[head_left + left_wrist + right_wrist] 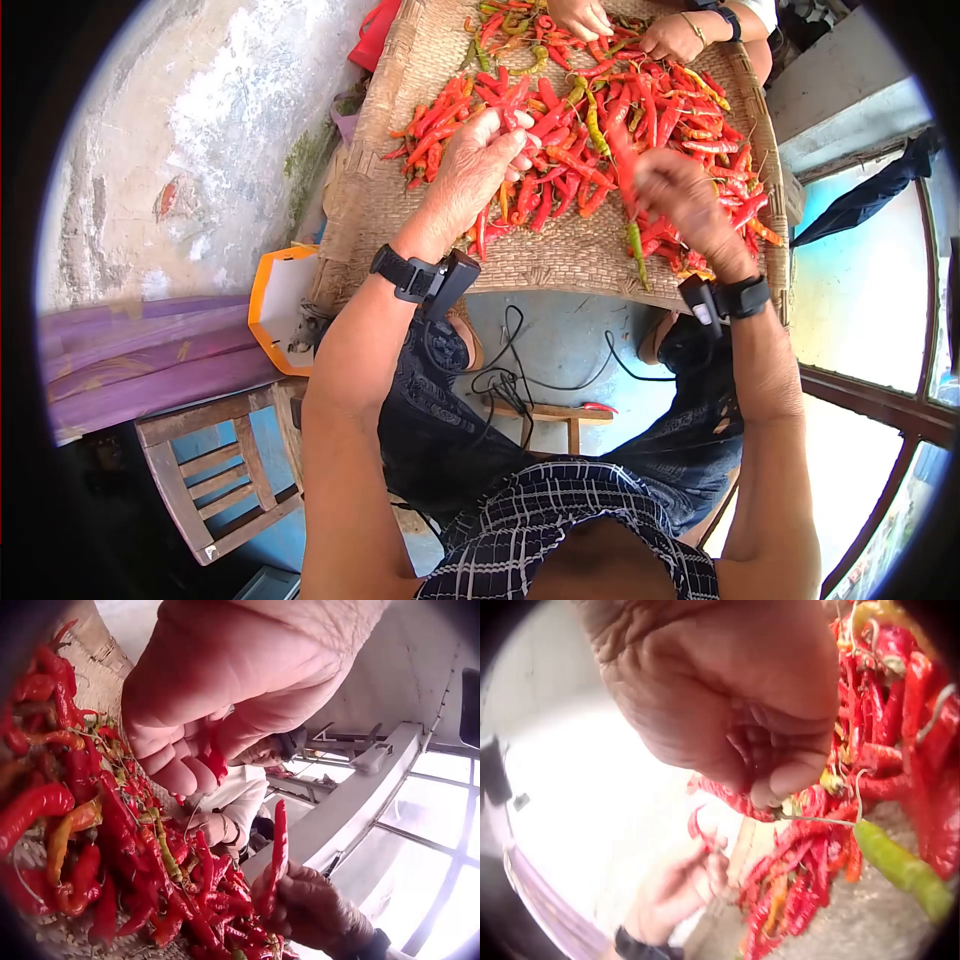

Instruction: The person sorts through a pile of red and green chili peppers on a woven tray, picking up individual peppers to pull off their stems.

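My left hand (478, 160) holds a red chili pepper (217, 761) between thumb and fingers, over the left part of the pepper heap. On the right, my blurred right hand (685, 198) pinches another red chili pepper (279, 851) near its stem end, its body pointing up in the left wrist view. A thin stem runs from the right fingertips toward a green chili pepper (900, 862) below them. Under both hands spreads a heap of red chili peppers (575, 165), some orange or green, on a woven tray (540, 272).
Across the tray, another person's hands (672, 38) work among the peppers. A rough wall (230, 120) stands at left and a window (865, 280) at right. Black cables (515, 375) lie on the floor between the knees, near a wooden stool (555, 412). A wooden chair (215, 470) stands lower left.
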### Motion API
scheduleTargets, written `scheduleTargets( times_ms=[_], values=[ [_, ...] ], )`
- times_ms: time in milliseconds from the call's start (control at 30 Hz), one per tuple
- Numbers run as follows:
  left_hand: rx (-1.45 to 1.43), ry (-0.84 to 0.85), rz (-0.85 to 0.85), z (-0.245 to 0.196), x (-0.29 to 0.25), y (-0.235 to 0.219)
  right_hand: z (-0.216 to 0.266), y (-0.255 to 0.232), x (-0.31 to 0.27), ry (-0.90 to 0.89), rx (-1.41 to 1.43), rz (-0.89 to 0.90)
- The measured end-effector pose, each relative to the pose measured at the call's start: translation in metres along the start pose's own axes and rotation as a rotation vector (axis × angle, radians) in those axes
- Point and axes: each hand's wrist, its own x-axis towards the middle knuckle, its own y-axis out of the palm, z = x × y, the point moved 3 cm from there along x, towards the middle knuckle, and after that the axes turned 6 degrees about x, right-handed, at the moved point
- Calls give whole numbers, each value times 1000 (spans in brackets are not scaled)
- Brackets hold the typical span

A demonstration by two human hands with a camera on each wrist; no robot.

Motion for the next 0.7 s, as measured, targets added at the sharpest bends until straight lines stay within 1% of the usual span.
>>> scheduleTargets(
  times_ms=[33, 67, 100, 133, 167, 233, 267, 300, 333, 367, 467, 533, 567, 633, 667, 700],
  values=[
    [22, -5, 16, 0, 0, 1, 1, -15, 4, 50, 183, -115],
    [19, -5, 18, -1, 0, 4, 3, -25, 6, 0, 373, -254],
    [107, -24, 44, -2, -2, 8, 4, -34, 8, -53, 563, -395],
    [196, -43, 71, -2, -2, 12, 2, -39, 10, -28, 436, -406],
    [195, -39, 77, -3, -3, 14, 0, -40, 7, -30, 434, -412],
    [277, 10, 166, -3, -7, 22, 9, -14, -4, -94, -524, -100],
    [315, 17, 162, -5, -8, 25, -5, -5, -7, -178, -819, 18],
    [313, 16, 163, -3, -8, 26, -11, 8, -16, -234, -902, 110],
    [357, 12, 181, -2, -9, 28, -17, 21, -22, -174, -954, 117],
    [402, 11, 196, -1, -9, 28, -20, 31, -30, -50, -1060, 156],
    [374, 18, 201, 9, -7, 30, -34, 46, -33, -96, -1080, 138],
    [396, 17, 202, 7, -7, 31, -35, 48, -28, -110, -930, 177],
    [395, 17, 198, 7, -8, 32, -38, 47, -26, -112, -932, 180],
    [359, -13, 213, 9, -8, 32, -37, 47, -23, -193, -934, 241],
    [358, -10, 207, 10, -7, 30, -33, 43, -22, -198, -938, 244],
    [391, 11, 202, 13, -5, 29, -18, 40, -23, -104, -751, 273]
  ],
)
